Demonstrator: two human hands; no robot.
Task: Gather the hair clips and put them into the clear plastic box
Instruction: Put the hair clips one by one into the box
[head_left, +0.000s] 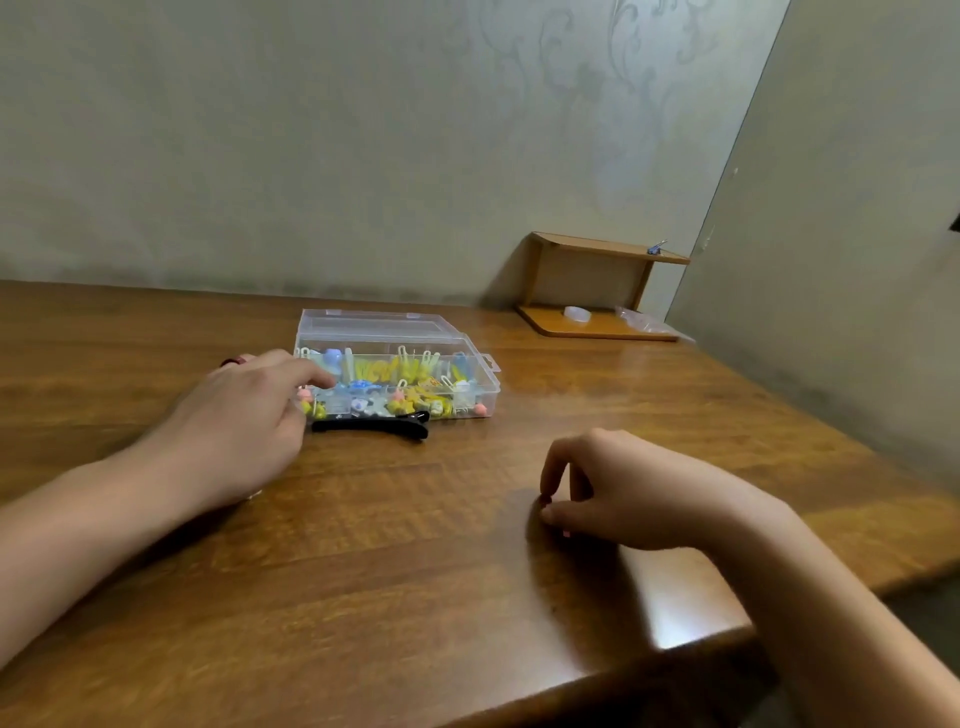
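The clear plastic box (483, 382) stands open on the wooden table (363, 545), its lid laid back towards the wall. Several small colourful hair clips (395, 371) fill it. A long black hair clip (371, 426) lies on the table, right against the box's front wall. My left hand (244, 415) reaches over the box's left end with its fingers stretched out; I see nothing held in it. My right hand (623, 488) rests on its fingertips near the table's right side, fingers loosely curled, thumb and forefinger close together, nothing visible between them.
A small wooden shelf (597, 283) stands in the back right corner, with a white roll (577, 314) and a plastic bag (641, 321) under it and a small blue clip (657, 249) on top. The table's edge runs close by my right forearm.
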